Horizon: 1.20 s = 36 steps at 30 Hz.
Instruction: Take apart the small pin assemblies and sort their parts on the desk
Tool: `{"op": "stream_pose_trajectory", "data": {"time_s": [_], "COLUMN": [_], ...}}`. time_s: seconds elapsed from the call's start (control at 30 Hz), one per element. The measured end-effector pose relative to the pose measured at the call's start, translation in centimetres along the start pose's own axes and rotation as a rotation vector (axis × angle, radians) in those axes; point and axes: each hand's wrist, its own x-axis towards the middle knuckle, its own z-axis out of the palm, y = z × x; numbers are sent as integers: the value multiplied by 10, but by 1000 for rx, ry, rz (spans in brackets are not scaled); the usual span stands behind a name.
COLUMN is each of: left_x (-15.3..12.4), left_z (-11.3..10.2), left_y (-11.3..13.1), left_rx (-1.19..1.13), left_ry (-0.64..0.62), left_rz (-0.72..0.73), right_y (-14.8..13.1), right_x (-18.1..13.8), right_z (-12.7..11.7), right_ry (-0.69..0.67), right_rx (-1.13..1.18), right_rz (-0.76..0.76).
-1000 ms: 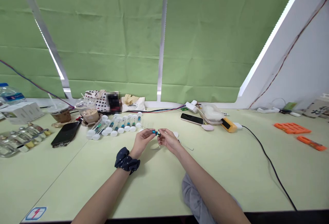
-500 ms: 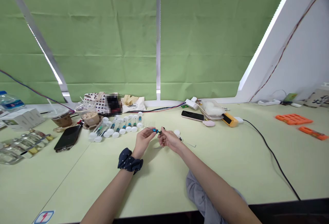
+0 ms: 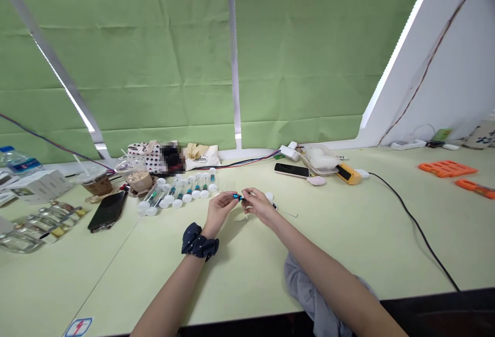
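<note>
Over the middle of the table, my left hand pinches a small blue-and-black cylindrical piece. My right hand meets it from the other side, its fingers closed on the dark end of the same piece. A thin metal rod shows just beyond the left fingers; whether it joins the piece I cannot tell. Several clear tubes with white caps and blue or green contents lie in a row behind and left of my left hand. White round caps lie just beyond my right hand, and a thin bent metal rod is to its right.
At the left are a black phone, two drink cups, glass bottles and a white box. Behind the right hand lie another phone and a yellow device. Orange trays and a black cable are right.
The view has shifted slightly. Both hands stay together at the blue-and-black piece, and my right fingers have changed their position around its end.
</note>
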Motion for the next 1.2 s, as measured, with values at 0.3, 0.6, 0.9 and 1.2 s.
{"op": "stream_pose_trajectory", "data": {"time_s": [0.3,0.6,0.9,1.2], "left_x": [2,0,0,-2], "left_z": [-3,1,1,4], "left_y": [2,4,11,13], "left_rx": [32,8,-30,-62], "left_ry": [64,0,28,13], "left_rz": [9,9,18,16], "right_y": [-1,1,-1,-3], "right_x": [-3,2,-1,-2], "right_z": [2,-4,1,0], "right_ry": [-121,-76,-151,-189], "right_rx": [18,-76,-88,-57], "right_rz": [10,102,87,84]}}
